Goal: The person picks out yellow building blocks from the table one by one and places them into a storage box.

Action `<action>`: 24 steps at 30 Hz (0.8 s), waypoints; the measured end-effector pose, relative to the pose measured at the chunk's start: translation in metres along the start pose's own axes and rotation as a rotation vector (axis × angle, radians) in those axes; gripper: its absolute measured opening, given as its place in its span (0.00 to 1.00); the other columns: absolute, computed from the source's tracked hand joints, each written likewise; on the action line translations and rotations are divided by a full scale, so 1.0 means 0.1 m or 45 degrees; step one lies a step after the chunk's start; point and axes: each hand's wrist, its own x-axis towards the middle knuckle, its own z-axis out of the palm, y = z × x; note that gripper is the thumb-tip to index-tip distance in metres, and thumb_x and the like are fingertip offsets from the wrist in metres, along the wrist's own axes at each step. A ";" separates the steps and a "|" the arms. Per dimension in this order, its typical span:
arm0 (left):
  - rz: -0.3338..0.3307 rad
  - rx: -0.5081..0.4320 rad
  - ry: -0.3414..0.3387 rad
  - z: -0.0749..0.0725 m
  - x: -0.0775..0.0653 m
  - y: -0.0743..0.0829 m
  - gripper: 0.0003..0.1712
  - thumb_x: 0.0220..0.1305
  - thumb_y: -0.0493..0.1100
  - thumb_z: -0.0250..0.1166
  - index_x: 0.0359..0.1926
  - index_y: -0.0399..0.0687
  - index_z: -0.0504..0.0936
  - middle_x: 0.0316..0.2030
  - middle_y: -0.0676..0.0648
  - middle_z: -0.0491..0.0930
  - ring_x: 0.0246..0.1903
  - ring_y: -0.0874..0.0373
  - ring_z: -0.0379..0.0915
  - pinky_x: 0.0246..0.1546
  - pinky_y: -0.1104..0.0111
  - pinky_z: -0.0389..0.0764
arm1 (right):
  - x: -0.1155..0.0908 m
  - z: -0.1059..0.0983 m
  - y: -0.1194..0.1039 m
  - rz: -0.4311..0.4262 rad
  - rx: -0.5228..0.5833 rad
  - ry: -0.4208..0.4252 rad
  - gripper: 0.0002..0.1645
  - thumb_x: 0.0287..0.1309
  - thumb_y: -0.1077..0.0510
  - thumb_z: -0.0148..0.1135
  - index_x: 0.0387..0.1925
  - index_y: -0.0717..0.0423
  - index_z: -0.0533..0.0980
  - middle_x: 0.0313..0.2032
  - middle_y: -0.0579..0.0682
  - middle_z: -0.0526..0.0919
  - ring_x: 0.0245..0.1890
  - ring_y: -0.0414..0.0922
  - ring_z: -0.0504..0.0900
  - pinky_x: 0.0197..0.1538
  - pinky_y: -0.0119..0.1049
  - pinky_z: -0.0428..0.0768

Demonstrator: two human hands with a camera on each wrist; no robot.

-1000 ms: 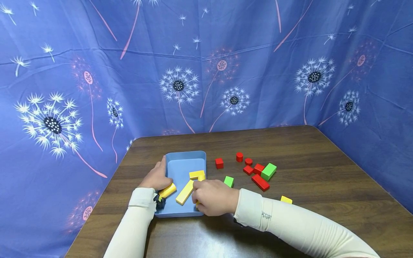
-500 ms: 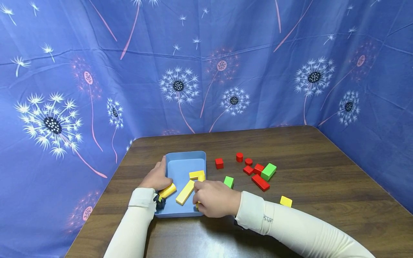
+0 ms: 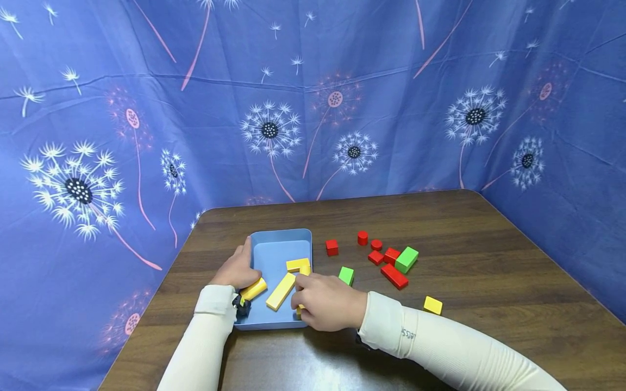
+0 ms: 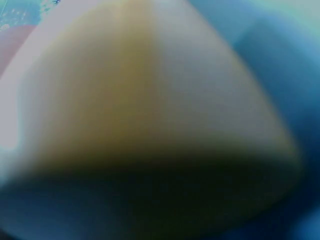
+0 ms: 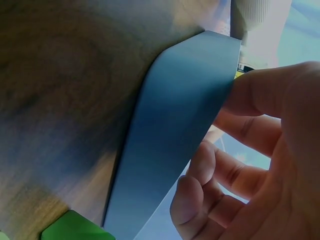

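Note:
A shallow blue tray holds several yellow blocks. My left hand grips its left wall, fingers along the outside and thumb inside. Beside that thumb lies a yellow half-round block; a blurred yellowish shape fills most of the left wrist view. My right hand reaches over the right wall with curled fingers. Between its thumb and fingertips it seems to pinch a yellow block, mostly hidden. A long yellow block and another yellow block lie near it.
Right of the tray are a green block, a red cube, a red cylinder and several other red pieces. A larger green block touches the red group. A yellow block lies beyond my right forearm.
My right hand and forearm have shifted slightly toward me, uncovering more of the yellow block on the table. My left hand and the tray stay put.

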 end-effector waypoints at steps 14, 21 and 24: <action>-0.011 0.028 0.010 0.01 0.03 0.00 0.64 0.59 0.47 0.66 0.83 0.42 0.33 0.78 0.34 0.56 0.53 0.47 0.74 0.58 0.52 0.79 | -0.08 -0.07 0.03 -0.084 -0.001 0.124 0.07 0.59 0.56 0.68 0.38 0.41 0.87 0.33 0.37 0.78 0.31 0.33 0.71 0.29 0.23 0.70; 0.004 0.044 0.011 0.01 0.02 -0.01 0.64 0.58 0.47 0.67 0.83 0.40 0.33 0.77 0.32 0.57 0.53 0.47 0.74 0.59 0.52 0.79 | -0.17 -0.13 0.05 -0.079 -0.049 0.164 0.07 0.58 0.55 0.68 0.38 0.43 0.88 0.36 0.38 0.82 0.36 0.35 0.76 0.34 0.26 0.77; 0.005 0.042 0.011 0.00 0.02 -0.01 0.64 0.59 0.46 0.66 0.83 0.39 0.34 0.77 0.32 0.57 0.53 0.47 0.74 0.59 0.52 0.79 | -0.21 -0.16 0.07 -0.073 -0.056 0.166 0.07 0.59 0.56 0.68 0.38 0.43 0.88 0.37 0.39 0.82 0.36 0.36 0.76 0.35 0.27 0.78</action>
